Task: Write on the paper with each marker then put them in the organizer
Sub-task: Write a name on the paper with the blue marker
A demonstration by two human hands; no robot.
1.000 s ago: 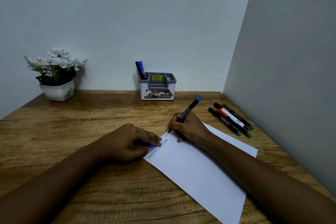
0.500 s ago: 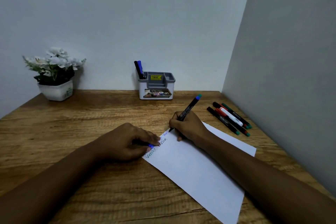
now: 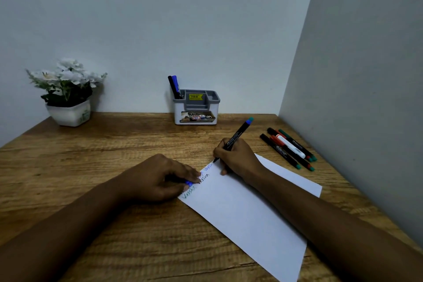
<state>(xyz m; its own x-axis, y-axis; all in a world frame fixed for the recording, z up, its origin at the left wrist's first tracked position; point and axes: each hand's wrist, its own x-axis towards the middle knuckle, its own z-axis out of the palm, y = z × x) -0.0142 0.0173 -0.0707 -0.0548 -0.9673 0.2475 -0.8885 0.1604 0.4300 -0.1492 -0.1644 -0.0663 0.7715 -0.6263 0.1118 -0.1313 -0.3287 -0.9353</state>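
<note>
My right hand (image 3: 238,159) grips a black marker with a blue end (image 3: 238,133), its tip touching the top left corner of the white paper (image 3: 247,210). Three short handwritten words in green, black and blue run along that edge of the paper. My left hand (image 3: 160,177) rests on the paper's left corner, fingers closed around a blue cap (image 3: 188,182). The grey and white organizer (image 3: 196,107) stands at the back against the wall, with a black marker and a blue marker (image 3: 174,86) upright in its left compartment. Several more markers (image 3: 289,147) lie on the desk at the right.
A white pot of white flowers (image 3: 67,94) stands at the back left of the wooden desk (image 3: 91,151). A grey wall (image 3: 366,98) closes off the right side just beyond the loose markers.
The marker tip has crept slightly along the top line of writing, and the blue word has grown. My left hand has stayed on the paper's corner.
</note>
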